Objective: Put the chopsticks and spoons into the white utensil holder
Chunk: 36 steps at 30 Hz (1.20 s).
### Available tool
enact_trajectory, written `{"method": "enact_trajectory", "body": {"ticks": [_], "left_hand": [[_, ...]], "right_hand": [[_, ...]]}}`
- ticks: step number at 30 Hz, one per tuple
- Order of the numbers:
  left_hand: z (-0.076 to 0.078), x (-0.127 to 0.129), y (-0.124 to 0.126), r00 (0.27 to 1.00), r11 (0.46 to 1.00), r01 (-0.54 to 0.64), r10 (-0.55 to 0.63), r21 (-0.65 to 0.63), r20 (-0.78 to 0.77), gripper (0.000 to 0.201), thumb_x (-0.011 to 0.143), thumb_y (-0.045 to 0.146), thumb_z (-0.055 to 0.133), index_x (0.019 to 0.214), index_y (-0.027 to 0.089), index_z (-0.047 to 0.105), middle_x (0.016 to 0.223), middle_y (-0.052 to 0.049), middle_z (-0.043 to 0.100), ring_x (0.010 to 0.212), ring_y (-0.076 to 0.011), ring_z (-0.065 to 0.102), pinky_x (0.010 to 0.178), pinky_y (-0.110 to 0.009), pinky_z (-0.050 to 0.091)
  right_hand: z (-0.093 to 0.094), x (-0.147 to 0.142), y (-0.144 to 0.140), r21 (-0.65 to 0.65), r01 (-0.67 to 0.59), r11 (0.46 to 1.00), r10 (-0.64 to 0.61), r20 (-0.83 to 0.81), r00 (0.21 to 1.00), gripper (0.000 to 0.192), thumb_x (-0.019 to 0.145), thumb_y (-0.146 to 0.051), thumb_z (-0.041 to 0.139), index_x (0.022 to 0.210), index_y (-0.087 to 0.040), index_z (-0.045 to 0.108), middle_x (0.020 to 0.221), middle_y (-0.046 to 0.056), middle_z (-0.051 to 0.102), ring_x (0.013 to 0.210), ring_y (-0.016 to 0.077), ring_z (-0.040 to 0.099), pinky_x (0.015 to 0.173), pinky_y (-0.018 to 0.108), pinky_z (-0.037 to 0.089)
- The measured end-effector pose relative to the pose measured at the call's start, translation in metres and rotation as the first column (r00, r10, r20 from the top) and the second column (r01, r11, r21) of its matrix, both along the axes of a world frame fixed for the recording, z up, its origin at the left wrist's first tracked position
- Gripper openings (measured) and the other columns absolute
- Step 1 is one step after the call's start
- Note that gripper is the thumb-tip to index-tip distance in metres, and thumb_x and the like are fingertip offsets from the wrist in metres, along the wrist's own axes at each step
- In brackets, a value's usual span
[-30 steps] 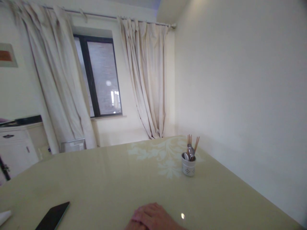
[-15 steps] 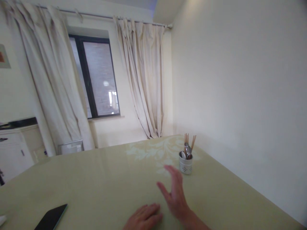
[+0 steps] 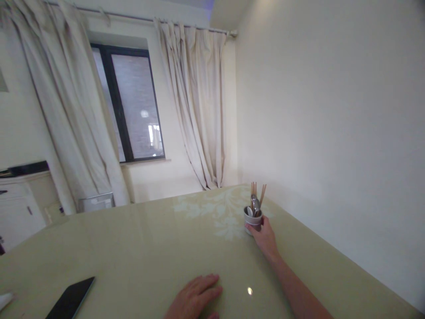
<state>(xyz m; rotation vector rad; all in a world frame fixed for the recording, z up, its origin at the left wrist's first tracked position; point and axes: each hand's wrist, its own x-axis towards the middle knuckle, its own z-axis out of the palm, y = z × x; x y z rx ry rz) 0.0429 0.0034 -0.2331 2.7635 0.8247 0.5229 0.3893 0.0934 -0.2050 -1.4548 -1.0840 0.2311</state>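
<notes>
A small white utensil holder [image 3: 252,218] stands on the pale green table [image 3: 139,248] near the right wall. It holds wooden chopsticks and metal spoons [image 3: 255,201]. My right hand [image 3: 263,236] is stretched far out and wraps around the holder's lower part from the near side. My left hand [image 3: 194,299] lies flat, palm down, on the table at the bottom edge of the view, fingers slightly apart, holding nothing.
A dark phone [image 3: 70,297] lies on the table at the lower left, with a bit of white paper [image 3: 5,300] beside it. Cream curtains [image 3: 195,106] frame a dark window [image 3: 129,106] behind the table. A white cabinet [image 3: 20,208] stands at the left.
My right hand came into view, reached forward across the table and closed around the utensil holder. The left hand stayed flat on the table.
</notes>
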Motion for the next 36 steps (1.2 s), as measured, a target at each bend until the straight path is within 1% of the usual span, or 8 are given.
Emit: {"method": "enact_trajectory", "body": {"ticks": [7,11,14,17,25,28,32,36], "left_hand": [[0.018,0.002,-0.011,0.924,0.935,-0.156,0.252,-0.317,0.288,0.047,0.1,0.056,0.056,0.139,0.033,0.065,0.143,-0.007,0.068,0.131,-0.0256,0.065,0.114,-0.04,0.051],[0.04,0.003,0.005,0.516,0.769,-0.316,0.631,-0.556,0.58,0.05,0.096,0.064,0.056,0.125,0.025,0.069,0.134,-0.012,0.071,0.117,-0.028,0.069,0.105,-0.044,0.055],[0.064,-0.001,0.031,0.145,0.693,-0.338,0.707,-0.637,0.693,0.065,0.085,0.067,0.067,0.132,0.022,0.058,0.134,-0.015,0.066,0.109,-0.0273,0.069,0.095,-0.043,0.055],[0.093,-0.005,0.055,-0.02,0.632,-0.181,0.763,-0.753,0.646,0.064,0.085,0.064,0.065,0.13,0.02,0.055,0.128,-0.015,0.068,0.103,-0.0246,0.07,0.089,-0.039,0.054],[0.151,-0.011,0.064,0.179,0.537,0.254,0.791,-0.804,0.585,0.058,0.097,0.068,0.044,0.119,0.018,0.063,0.118,-0.014,0.077,0.099,-0.0251,0.073,0.084,-0.037,0.054],[0.155,-0.013,0.058,0.278,0.508,0.287,0.767,-0.812,0.578,0.06,0.1,0.07,0.04,0.117,0.018,0.064,0.106,-0.013,0.079,0.09,-0.0235,0.074,0.078,-0.034,0.055],[0.155,-0.014,0.053,0.411,0.508,0.266,0.709,-0.819,0.573,0.061,0.097,0.071,0.049,0.126,0.019,0.062,0.104,-0.011,0.079,0.097,-0.024,0.074,0.084,-0.034,0.055],[0.151,-0.014,0.047,0.533,0.543,0.199,0.638,-0.816,0.555,0.061,0.09,0.071,0.064,0.123,0.019,0.065,0.106,-0.011,0.078,0.097,-0.0245,0.074,0.079,-0.031,0.054]], "right_hand": [[0.011,-0.047,-0.017,-0.061,-0.329,0.942,0.326,-0.053,0.944,0.063,0.068,-0.047,0.08,0.12,-0.017,0.061,0.115,0.017,0.077,0.1,0.0368,0.075,0.09,0.055,0.059],[0.019,-0.098,-0.042,-0.066,-0.606,0.793,0.608,0.016,0.794,0.054,0.076,-0.036,0.08,0.124,-0.017,0.062,0.122,0.015,0.075,0.109,0.0331,0.072,0.097,0.052,0.056],[0.025,-0.129,-0.064,-0.085,-0.768,0.635,0.772,0.07,0.632,0.066,0.075,-0.036,0.086,0.133,-0.019,0.06,0.131,0.015,0.071,0.116,0.034,0.068,0.1,0.05,0.054],[0.028,-0.147,-0.081,-0.107,-0.836,0.538,0.842,0.105,0.528,0.074,0.07,-0.045,0.09,0.134,-0.022,0.061,0.13,0.013,0.071,0.114,0.035,0.067,0.099,0.048,0.054],[0.022,-0.147,-0.092,-0.156,-0.874,0.46,0.886,0.144,0.441,0.095,0.063,-0.069,0.089,0.14,-0.022,0.059,0.132,0.013,0.07,0.117,0.0349,0.067,0.102,0.046,0.052],[0.029,-0.134,-0.087,-0.097,-0.838,0.537,0.827,0.255,0.5,0.098,0.077,-0.081,0.071,0.151,-0.021,0.049,0.141,0.018,0.064,0.124,0.0364,0.063,0.103,0.049,0.052],[0.08,-0.134,-0.073,0.182,-0.699,0.692,0.638,0.3,0.71,0.056,0.104,-0.062,0.044,0.138,-0.021,0.059,0.12,0.014,0.071,0.102,0.0249,0.069,0.09,0.039,0.055],[0.146,-0.157,-0.054,0.056,-0.666,0.744,0.628,0.282,0.725,0.023,0.097,-0.037,0.067,0.112,-0.021,0.074,0.092,0.005,0.075,0.08,0.0184,0.068,0.074,0.03,0.054]]}}
